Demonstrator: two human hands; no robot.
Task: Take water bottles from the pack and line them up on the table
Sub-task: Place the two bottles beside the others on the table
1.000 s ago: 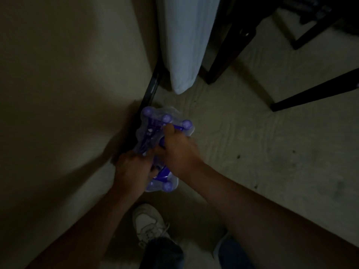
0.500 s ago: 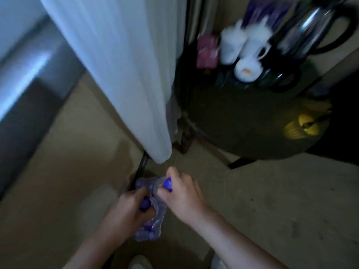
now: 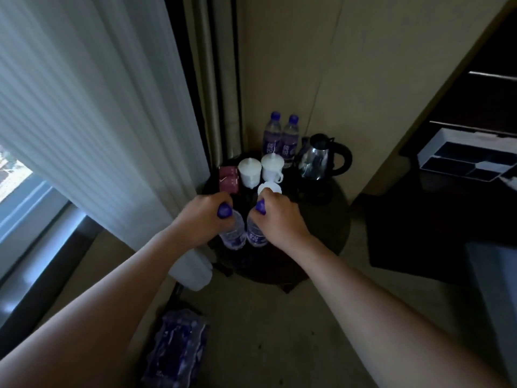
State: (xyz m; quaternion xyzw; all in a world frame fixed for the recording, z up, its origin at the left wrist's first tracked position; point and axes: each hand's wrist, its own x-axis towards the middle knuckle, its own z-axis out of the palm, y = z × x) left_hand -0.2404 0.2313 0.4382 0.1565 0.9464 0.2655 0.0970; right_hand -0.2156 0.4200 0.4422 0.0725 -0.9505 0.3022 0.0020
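My left hand [image 3: 202,217] grips a clear water bottle [image 3: 233,235] by its purple cap. Right beside it, my right hand [image 3: 281,219] holds a second bottle [image 3: 256,236] the same way. Both bottles hang upright over the near part of the round dark table [image 3: 324,233]; I cannot tell whether their bases touch it. Two more purple-capped bottles [image 3: 281,138] stand side by side at the table's back. The plastic-wrapped pack [image 3: 177,350] of bottles lies on the floor below my left arm.
White lidded cups [image 3: 261,169], a maroon box [image 3: 228,180] and a steel kettle [image 3: 321,156] crowd the table's back half. A white curtain [image 3: 98,121] hangs just left of the table. A dark desk with a white tray [image 3: 464,161] is on the right.
My hands pulled two bottles out of the pack on the floor and lifted them up over the table. The view rose from the floor to the table.
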